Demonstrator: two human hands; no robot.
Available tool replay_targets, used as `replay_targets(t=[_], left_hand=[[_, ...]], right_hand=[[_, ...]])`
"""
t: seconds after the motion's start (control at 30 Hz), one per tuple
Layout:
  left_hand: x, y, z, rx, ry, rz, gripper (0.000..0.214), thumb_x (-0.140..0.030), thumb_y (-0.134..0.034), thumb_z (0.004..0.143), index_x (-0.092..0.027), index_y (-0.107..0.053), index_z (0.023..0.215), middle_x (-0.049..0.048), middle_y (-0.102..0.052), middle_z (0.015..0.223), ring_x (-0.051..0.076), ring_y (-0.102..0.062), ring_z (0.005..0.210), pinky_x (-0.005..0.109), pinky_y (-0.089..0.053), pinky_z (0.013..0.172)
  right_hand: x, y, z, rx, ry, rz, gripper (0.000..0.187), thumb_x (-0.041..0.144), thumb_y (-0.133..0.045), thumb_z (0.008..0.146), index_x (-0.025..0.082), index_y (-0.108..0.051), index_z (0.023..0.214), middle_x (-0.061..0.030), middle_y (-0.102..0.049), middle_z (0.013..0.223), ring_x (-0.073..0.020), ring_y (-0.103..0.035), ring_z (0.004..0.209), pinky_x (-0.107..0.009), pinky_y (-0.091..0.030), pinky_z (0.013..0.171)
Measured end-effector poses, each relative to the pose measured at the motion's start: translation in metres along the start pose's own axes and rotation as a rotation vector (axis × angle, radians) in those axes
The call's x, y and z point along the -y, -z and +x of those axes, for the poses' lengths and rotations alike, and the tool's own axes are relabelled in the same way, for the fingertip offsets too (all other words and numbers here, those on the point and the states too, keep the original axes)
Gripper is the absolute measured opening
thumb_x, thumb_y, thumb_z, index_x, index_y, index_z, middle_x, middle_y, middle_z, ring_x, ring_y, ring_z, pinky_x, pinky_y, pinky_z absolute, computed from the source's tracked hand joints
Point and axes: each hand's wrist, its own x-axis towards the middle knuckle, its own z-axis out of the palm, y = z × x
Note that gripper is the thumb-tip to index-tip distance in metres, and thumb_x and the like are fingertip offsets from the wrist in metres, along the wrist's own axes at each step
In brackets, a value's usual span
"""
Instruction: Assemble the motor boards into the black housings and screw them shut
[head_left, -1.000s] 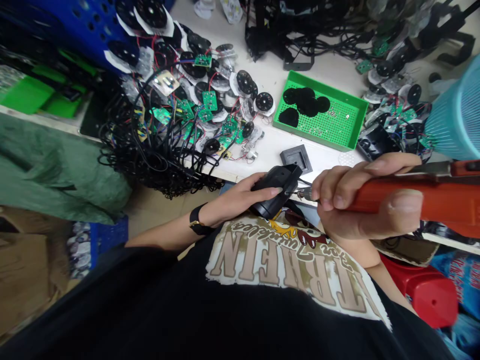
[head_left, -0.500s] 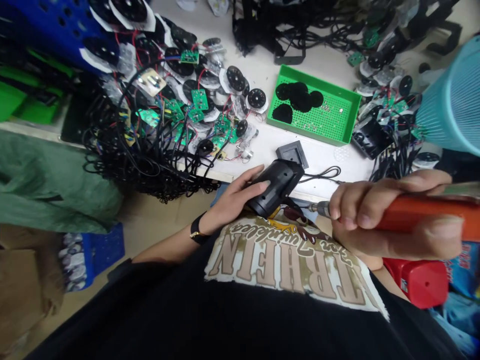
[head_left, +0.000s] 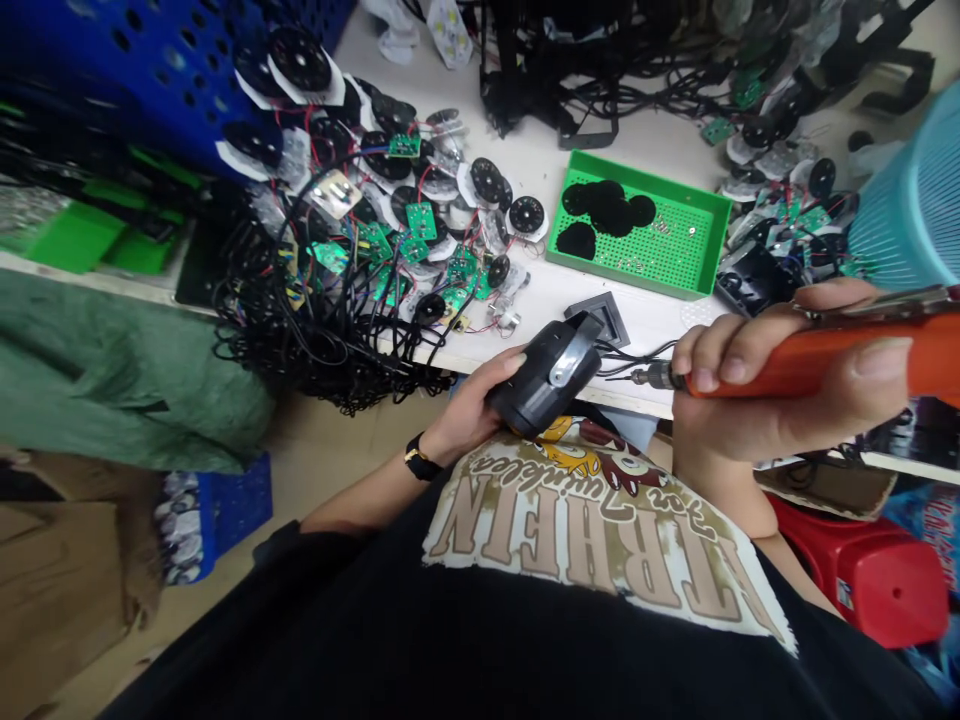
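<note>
Black housing (head_left: 541, 380) — left hand (head_left: 469, 415); electric screwdriver (head_left: 847, 350) — right hand (head_left: 750, 430)

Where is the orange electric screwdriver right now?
In the head view, the orange electric screwdriver is gripped in the right hand at frame right, its bit pointing toward the black housing in the left hand.

Bright even light, curved wide-angle edges, soft shadows
</note>
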Motion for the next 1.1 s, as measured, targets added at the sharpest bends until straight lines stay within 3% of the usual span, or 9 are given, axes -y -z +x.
replay_targets(t=[0.1, 0.2, 0.47, 0.63, 0.7, 0.8, 0.93, 1.1], left_hand=[[-0.002, 0.001, -0.001, 0.081, -0.103, 0.116, 0.054, -0.046, -0.087, 0.074, -0.020, -0.076, 0.121, 0.0084, -0.072, 0.133, 0.028, -0.065, 0.121, 0.032, -0.051, 0.098], [-0.004, 0.004, -0.001, 0.154, -0.169, 0.208, 0.056, -0.043, -0.086, 0.078, -0.023, -0.072, 0.128, 0.0076, -0.067, 0.142, 0.030, -0.058, 0.134, 0.038, -0.046, 0.110], [-0.010, 0.009, -0.002, 0.237, -0.225, 0.414, 0.067, -0.037, -0.087, 0.080, -0.028, -0.062, 0.141, 0.0089, -0.064, 0.146, 0.030, -0.061, 0.131, 0.046, -0.045, 0.114], [-0.013, 0.011, 0.008, 0.331, 0.030, 0.265, 0.082, -0.025, -0.091, 0.068, -0.026, -0.061, 0.144, 0.0077, -0.055, 0.156, 0.031, -0.051, 0.143, 0.042, -0.040, 0.120], [-0.012, 0.013, 0.016, 0.305, 0.177, 0.156, 0.071, -0.028, -0.089, 0.067, -0.019, -0.068, 0.134, 0.0103, -0.066, 0.143, 0.031, -0.061, 0.132, 0.041, -0.047, 0.112], [-0.007, 0.017, 0.026, 0.291, 0.375, -0.027, 0.052, -0.040, -0.080, 0.070, -0.010, -0.074, 0.112, 0.0144, -0.079, 0.108, 0.033, -0.074, 0.099, 0.047, -0.057, 0.094], [-0.002, 0.016, 0.031, 0.341, 0.379, -0.151, 0.048, -0.034, -0.075, 0.074, -0.011, -0.069, 0.116, 0.0125, -0.080, 0.100, 0.032, -0.076, 0.091, 0.048, -0.060, 0.085], [0.003, 0.013, 0.030, 0.357, 0.428, -0.181, 0.052, -0.045, -0.076, 0.077, -0.009, -0.068, 0.114, 0.0146, -0.080, 0.103, 0.036, -0.077, 0.094, 0.049, -0.062, 0.083]], right_hand=[[-0.001, -0.001, 0.002, -0.007, -0.017, 0.029, 0.024, 0.048, -0.068, 0.089, 0.025, -0.069, 0.097, 0.0082, -0.045, 0.051, -0.0125, -0.040, 0.037, -0.027, -0.046, 0.039], [-0.001, -0.002, 0.002, -0.005, -0.011, 0.061, 0.023, 0.045, -0.069, 0.089, 0.023, -0.071, 0.097, 0.0075, -0.048, 0.052, -0.0124, -0.042, 0.038, -0.027, -0.046, 0.039], [-0.006, 0.001, 0.002, -0.007, 0.020, 0.075, 0.023, 0.044, -0.069, 0.090, 0.023, -0.073, 0.097, 0.0077, -0.047, 0.051, -0.0113, -0.041, 0.037, -0.026, -0.046, 0.038], [-0.006, 0.001, 0.003, 0.005, 0.018, 0.090, 0.022, 0.044, -0.070, 0.092, 0.023, -0.073, 0.099, 0.0070, -0.045, 0.053, -0.0112, -0.043, 0.039, -0.026, -0.047, 0.040], [-0.005, -0.001, 0.003, 0.006, 0.017, 0.083, 0.023, 0.046, -0.070, 0.092, 0.024, -0.074, 0.098, 0.0069, -0.043, 0.053, -0.0116, -0.042, 0.039, -0.027, -0.048, 0.040], [-0.002, -0.004, 0.002, 0.000, 0.028, 0.027, 0.027, 0.054, -0.069, 0.091, 0.028, -0.073, 0.097, 0.0076, -0.037, 0.051, -0.0122, -0.040, 0.038, -0.028, -0.049, 0.040], [0.001, -0.010, 0.002, -0.019, 0.055, -0.019, 0.031, 0.060, -0.066, 0.092, 0.029, -0.070, 0.096, 0.0081, -0.033, 0.051, -0.0122, -0.039, 0.037, -0.027, -0.048, 0.039], [0.002, -0.018, 0.004, -0.002, 0.038, -0.008, 0.033, 0.060, -0.064, 0.092, 0.028, -0.062, 0.086, 0.0085, -0.032, 0.049, -0.0121, -0.036, 0.034, -0.026, -0.044, 0.037]])
